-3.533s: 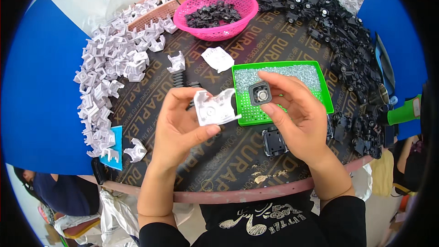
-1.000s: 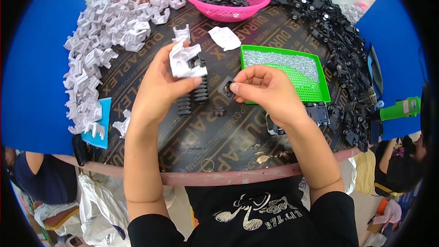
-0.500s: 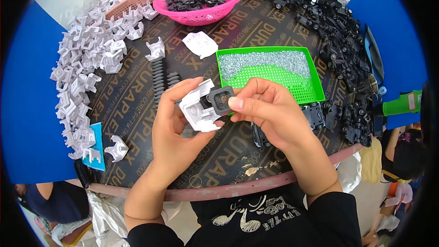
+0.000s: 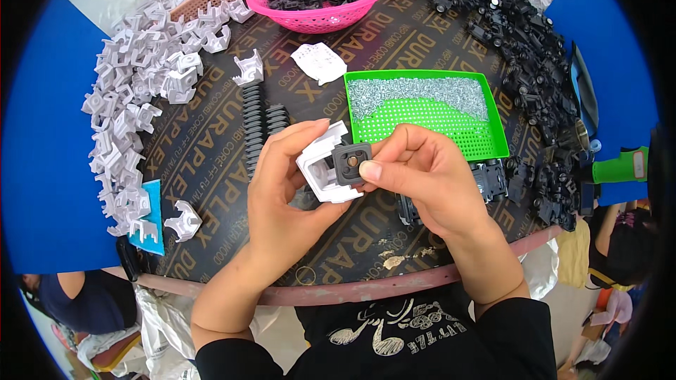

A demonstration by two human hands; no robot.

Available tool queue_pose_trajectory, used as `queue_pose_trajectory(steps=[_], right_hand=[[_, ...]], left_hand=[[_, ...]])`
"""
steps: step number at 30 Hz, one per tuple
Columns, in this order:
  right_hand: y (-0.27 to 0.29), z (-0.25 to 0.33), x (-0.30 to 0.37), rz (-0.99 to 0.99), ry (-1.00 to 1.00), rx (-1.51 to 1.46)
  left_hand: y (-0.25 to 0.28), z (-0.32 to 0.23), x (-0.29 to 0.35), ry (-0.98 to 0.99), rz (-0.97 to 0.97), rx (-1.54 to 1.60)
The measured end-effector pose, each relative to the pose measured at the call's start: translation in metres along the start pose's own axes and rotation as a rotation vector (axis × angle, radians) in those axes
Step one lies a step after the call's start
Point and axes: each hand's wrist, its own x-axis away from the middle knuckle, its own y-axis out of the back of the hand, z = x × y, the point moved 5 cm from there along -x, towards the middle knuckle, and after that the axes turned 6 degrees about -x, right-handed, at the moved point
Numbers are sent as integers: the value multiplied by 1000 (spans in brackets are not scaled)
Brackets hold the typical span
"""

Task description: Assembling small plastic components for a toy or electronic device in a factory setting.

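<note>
My left hand [image 4: 285, 200] is closed round a white plastic housing [image 4: 318, 176], its thumb under the lower edge and its fingers along the far side. Between thumb and fingertips, my right hand [image 4: 433, 179] pinches a small dark square piece [image 4: 350, 164] with rounded corners and a coppery spot in the middle. This piece sits at the open right side of the housing, partly overlapping it; how deep it goes is hidden. Beyond the right hand lies a green perforated tray [image 4: 422, 130] with many small silvery metal pieces [image 4: 415, 95], probably screws.
White housings [image 4: 134, 98] are heaped along the left, one [image 4: 183, 222] apart beside a blue pad [image 4: 151, 218]. Ribbed black stacks [image 4: 253, 127] lie behind my left hand. A pink basket [image 4: 320, 17] holds black parts. Black assemblies [image 4: 524, 70] pile up right, near a green-handled tool [image 4: 620, 167].
Both hands, with the housing and the dark piece, now appear slightly farther right. The dark piece has turned a little and sits closer against the housing. The whole view has shifted slightly.
</note>
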Motion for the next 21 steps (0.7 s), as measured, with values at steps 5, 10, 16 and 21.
queue_pose_trajectory(steps=[5,10,16,21], right_hand=[[0,3,2,-35,37,80],[1,2,7,-56,30,331],[-2,46,16,-59,335,898],[86,160,26,-837,328,1358]], left_hand=[[3,-5,-1,-40,15,-73],[-10,-6,-3,-110,66,-244],[-21,12,6,215,55,280],[-15,8,3,293,44,486]])
